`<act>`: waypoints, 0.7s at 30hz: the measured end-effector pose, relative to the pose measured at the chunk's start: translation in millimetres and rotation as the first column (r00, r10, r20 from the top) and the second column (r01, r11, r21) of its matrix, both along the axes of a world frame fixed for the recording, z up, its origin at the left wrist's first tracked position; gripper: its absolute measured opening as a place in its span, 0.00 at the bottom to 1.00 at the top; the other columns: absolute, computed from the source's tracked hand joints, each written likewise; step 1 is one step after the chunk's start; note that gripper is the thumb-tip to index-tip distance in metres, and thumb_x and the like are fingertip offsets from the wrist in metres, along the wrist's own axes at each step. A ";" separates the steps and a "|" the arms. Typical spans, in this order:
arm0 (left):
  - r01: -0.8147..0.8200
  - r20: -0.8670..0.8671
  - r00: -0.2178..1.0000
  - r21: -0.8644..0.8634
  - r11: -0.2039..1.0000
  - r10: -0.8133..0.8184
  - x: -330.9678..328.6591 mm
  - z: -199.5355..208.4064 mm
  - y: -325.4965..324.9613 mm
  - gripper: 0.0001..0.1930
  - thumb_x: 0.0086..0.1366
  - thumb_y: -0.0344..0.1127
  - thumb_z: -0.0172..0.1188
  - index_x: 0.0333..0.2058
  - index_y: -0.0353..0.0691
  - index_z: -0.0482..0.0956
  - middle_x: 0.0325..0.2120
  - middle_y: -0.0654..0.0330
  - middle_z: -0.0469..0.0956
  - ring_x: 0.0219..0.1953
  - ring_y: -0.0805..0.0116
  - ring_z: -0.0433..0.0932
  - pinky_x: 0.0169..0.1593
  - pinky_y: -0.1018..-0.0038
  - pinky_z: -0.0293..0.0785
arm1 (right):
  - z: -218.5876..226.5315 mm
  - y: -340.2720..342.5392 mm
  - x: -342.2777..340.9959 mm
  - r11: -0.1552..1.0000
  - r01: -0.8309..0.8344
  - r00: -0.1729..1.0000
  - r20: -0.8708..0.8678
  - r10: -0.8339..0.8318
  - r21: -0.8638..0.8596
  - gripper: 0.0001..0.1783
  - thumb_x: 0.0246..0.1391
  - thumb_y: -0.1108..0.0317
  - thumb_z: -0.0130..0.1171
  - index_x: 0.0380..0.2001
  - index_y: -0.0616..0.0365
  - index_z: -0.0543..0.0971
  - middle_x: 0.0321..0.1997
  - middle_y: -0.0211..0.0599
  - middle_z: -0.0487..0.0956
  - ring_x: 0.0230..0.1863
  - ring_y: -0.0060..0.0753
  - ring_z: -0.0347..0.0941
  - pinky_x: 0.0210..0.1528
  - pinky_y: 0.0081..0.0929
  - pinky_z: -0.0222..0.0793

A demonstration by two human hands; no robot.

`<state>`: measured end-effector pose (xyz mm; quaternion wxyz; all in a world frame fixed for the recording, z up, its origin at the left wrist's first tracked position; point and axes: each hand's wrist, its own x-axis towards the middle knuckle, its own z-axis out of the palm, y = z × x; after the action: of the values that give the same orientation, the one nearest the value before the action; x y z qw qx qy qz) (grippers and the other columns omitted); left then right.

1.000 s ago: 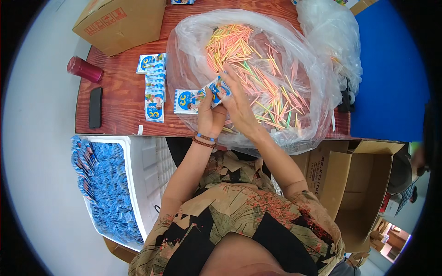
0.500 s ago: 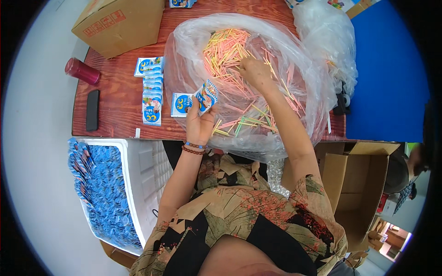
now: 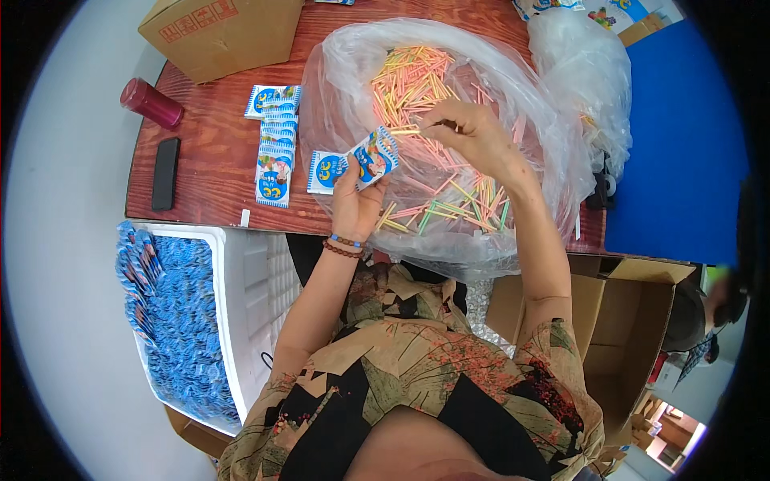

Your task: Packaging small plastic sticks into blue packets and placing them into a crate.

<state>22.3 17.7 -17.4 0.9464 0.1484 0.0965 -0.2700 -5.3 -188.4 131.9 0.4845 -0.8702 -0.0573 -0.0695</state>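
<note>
My left hand [image 3: 357, 207] grips a small blue-and-white packet [image 3: 375, 154] between thumb and fingers, tilted toward the right. Another packet [image 3: 324, 171] sticks out to the left of it, partly behind my thumb. My right hand [image 3: 481, 141] pinches a thin yellow stick [image 3: 404, 131], whose left end is at the upper edge of the tilted packet. Whether it goes inside I cannot tell. Both hands are over a big clear plastic bag [image 3: 322, 88], spread open, with a heap of pink and yellow sticks [image 3: 411, 74]. Scattered sticks [image 3: 461, 210], some green, lie nearer me.
Left of the bag, an overlapping row of packets [image 3: 275, 172] lies on the red-brown table [image 3: 216, 160], beside a black case [image 3: 165, 174], a dark red cup [image 3: 152, 103] and a carton [image 3: 220, 36]. A white foam box [image 3: 228, 321] full of packets stands below left; an open carton [image 3: 622, 345], right.
My right hand has come up out of the stick heap and moved slightly right, now showing a yellow stick that points at the packet. My left hand still holds the packet; the view has shifted a little.
</note>
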 end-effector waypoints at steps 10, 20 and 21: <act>0.003 0.023 1.000 0.071 0.997 -0.005 -6.9 17.5 -4.6 0.14 0.67 0.38 0.57 0.47 0.39 0.72 0.44 0.59 0.78 0.45 0.65 0.78 0.46 0.67 0.77 | 12.8 23.5 10.2 0.909 -0.187 0.980 -0.012 0.197 -0.373 0.06 0.50 0.68 0.58 0.29 0.60 0.76 0.27 0.39 0.77 0.30 0.40 0.75 0.33 0.34 0.68; 0.054 -0.029 0.998 -0.106 0.993 -0.057 -7.0 22.9 -5.9 0.17 0.67 0.42 0.57 0.49 0.39 0.73 0.46 0.59 0.77 0.47 0.66 0.76 0.48 0.67 0.76 | -38.4 40.5 4.3 0.993 0.107 0.994 -0.028 -0.108 -0.050 0.14 0.55 0.67 0.60 0.41 0.64 0.76 0.30 0.29 0.77 0.29 0.20 0.73 0.33 0.18 0.68; 0.055 0.004 0.998 -0.089 0.994 -0.055 -8.0 23.2 -7.9 0.16 0.67 0.41 0.56 0.49 0.39 0.73 0.46 0.60 0.77 0.47 0.67 0.76 0.48 0.69 0.75 | -49.2 43.4 4.0 0.993 0.108 0.994 -0.030 -0.110 -0.052 0.14 0.55 0.67 0.60 0.41 0.64 0.76 0.30 0.29 0.77 0.29 0.20 0.73 0.33 0.18 0.68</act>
<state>14.3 9.8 5.8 0.9444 0.1086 0.0795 -0.3001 -1.4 -145.0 82.6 0.4588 -0.8849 -0.0036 -0.0800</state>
